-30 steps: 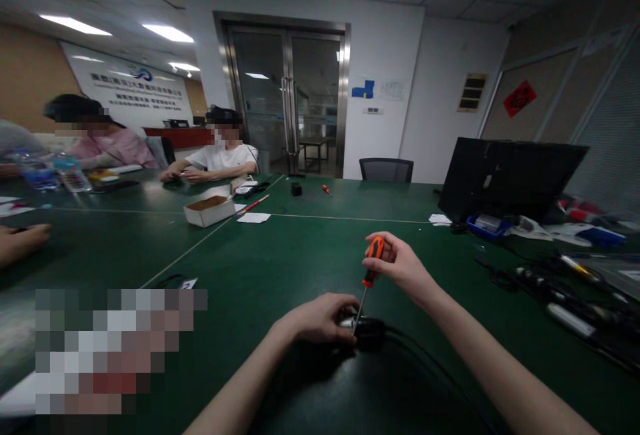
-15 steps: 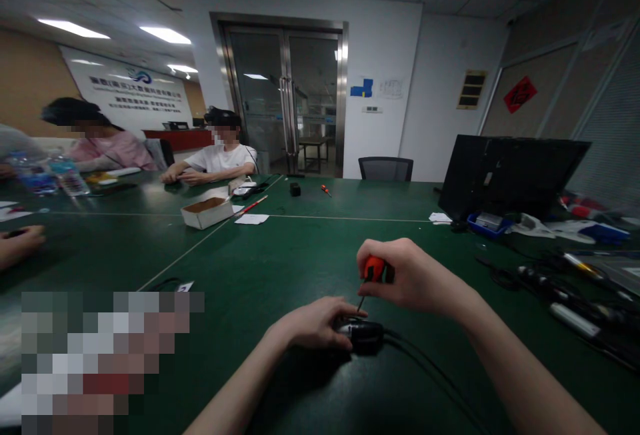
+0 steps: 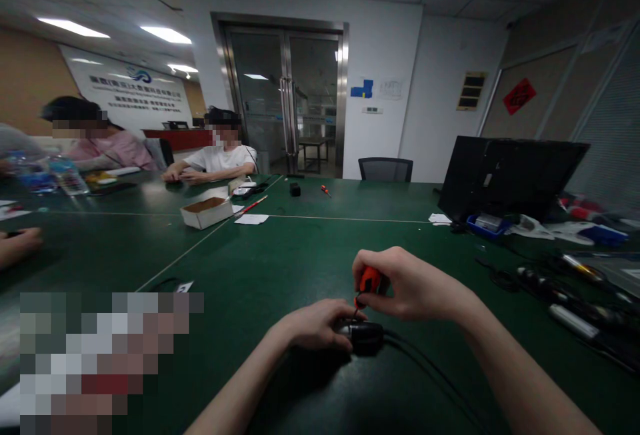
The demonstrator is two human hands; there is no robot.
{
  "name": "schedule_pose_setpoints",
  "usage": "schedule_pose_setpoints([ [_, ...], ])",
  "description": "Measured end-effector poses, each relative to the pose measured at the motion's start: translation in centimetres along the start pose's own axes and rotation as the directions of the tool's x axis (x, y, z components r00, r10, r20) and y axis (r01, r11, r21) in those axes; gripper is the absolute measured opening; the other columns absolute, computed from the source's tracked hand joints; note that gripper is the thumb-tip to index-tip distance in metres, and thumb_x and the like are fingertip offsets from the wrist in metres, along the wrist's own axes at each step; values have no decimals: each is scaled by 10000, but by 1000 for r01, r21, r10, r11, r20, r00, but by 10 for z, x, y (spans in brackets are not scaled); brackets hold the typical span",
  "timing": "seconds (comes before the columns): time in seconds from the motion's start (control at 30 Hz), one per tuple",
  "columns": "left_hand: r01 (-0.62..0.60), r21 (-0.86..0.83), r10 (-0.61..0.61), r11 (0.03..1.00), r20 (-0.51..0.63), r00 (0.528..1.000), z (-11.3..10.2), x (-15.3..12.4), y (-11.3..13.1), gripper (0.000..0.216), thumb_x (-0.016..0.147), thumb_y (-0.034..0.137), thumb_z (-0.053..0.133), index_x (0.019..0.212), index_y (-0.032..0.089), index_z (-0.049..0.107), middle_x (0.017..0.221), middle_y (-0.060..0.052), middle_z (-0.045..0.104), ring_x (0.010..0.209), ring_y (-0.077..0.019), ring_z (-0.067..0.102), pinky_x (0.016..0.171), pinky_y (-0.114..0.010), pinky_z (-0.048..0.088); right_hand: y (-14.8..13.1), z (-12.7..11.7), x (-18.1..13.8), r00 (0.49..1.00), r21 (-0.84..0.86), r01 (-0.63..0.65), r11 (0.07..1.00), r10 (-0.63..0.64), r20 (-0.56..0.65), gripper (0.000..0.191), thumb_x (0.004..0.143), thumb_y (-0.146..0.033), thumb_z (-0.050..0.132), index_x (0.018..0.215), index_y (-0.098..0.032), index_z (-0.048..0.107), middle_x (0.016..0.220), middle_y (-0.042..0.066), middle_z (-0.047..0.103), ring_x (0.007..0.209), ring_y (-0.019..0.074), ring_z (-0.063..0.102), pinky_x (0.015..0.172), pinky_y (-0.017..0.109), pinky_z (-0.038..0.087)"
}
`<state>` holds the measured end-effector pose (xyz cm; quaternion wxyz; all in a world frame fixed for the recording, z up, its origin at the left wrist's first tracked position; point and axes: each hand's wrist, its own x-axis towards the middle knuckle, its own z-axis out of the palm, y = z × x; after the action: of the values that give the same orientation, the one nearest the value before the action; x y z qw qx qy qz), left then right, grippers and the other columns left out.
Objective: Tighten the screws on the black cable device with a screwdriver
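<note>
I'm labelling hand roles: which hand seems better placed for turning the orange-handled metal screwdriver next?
Probably the right hand: it holds the screwdriver, while the left hand holds the rounded black-and-silver device.

The green table [image 3: 280, 255] is looking smooth and a bit shiny; the orange screwdriver handle [image 3: 370, 280] is looking like plastic, and its thin rod [image 3: 356, 313] like metal; the black plug-like thing [image 3: 367, 338] is showing a shiny, plastic-like skin; the white box [image 3: 206, 216] is looking like dull card; the door frame [image 3: 343, 108] is gleaming like smooth metal.
</note>
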<state>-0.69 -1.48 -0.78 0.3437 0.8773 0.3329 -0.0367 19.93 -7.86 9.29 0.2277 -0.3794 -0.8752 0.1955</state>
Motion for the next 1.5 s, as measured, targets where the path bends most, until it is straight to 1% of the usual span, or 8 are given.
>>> schedule_pose_setpoints([
  [0.27, 9, -43, -10, 999, -18, 1000, 1, 1, 0, 550, 745, 311, 775, 1287, 278, 685, 1229, -36, 667, 1101, -280, 607, 938, -358, 472, -2, 4, -1, 1000, -14, 1, 1000, -1, 13, 180, 808, -104, 702, 927, -193, 600, 839, -7, 642, 709, 111, 557, 626, 224, 419],
  [0.47, 9, -13, -9, 1000, 2, 1000, -1, 1, 2, 588, 742, 331, 773, 1318, 281, 670, 1216, -33, 669, 1047, -265, 616, 889, -328, 485, -1, 6, 2, 999, -37, -43, 998, 44, 29, 186, 808, -124, 710, 934, -194, 593, 837, -2, 641, 706, 119, 559, 627, 234, 423],
  [0.77, 13, -23, -13, 1000, 10, 1000, -2, 1, 5, 538, 735, 297, 763, 1269, 280, 699, 1019, -10, 680, 884, -230, 619, 813, -314, 483, 2, 9, 4, 999, -43, -33, 999, 34, 22, 199, 796, -112, 712, 925, -193, 583, 827, -7, 639, 699, 115, 557, 626, 227, 417],
  [1.1, 17, -22, -17, 1000, 1, 1000, 0, 3, 0, 567, 728, 331, 753, 1288, 275, 686, 1115, -28, 679, 958, -249, 619, 816, -310, 478, 2, 8, 4, 998, -42, -45, 998, 46, 32, 198, 800, -109, 711, 928, -196, 587, 842, -1, 653, 707, 118, 570, 629, 227, 425],
  [1.23, -4, -52, 4, 999, -2, 1000, 1, 2, 1, 536, 739, 305, 746, 1272, 272, 695, 1144, -27, 688, 1002, -257, 623, 854, -325, 485, -2, 12, 4, 998, -142, -69, 988, 69, -2, 308, 819, -131, 724, 1083, -217, 590, 853, 5, 663, 719, 139, 574, 630, 244, 400],
  [1.3, -4, -67, 3, 998, -16, 1000, 1, 2, 0, 504, 740, 303, 754, 1240, 264, 707, 1165, -29, 690, 1033, -267, 623, 882, -337, 488, -4, 15, 5, 999, -207, -44, 977, 44, -5, 322, 849, -155, 721, 1131, -225, 583, 849, 5, 668, 713, 142, 568, 626, 251, 370],
  [1.43, 6, -33, -8, 999, -45, 999, 3, 4, -5, 449, 736, 338, 785, 1172, 252, 721, 1188, -36, 685, 1064, -286, 616, 899, -356, 495, -11, 20, 8, 999, -344, 35, 938, -24, 38, 124, 914, -240, 701, 991, -211, 608, 848, 9, 669, 682, 129, 535, 601, 259, 296],
  [1.5, -1, -22, 0, 1000, -57, 998, 5, 6, -7, 413, 741, 350, 788, 1134, 239, 726, 1166, -39, 688, 1058, -286, 616, 896, -354, 499, -13, 20, 7, 999, -399, 24, 917, -13, 30, 130, 912, -275, 707, 946, -199, 606, 841, 11, 659, 658, 124, 508, 581, 263, 264],
])
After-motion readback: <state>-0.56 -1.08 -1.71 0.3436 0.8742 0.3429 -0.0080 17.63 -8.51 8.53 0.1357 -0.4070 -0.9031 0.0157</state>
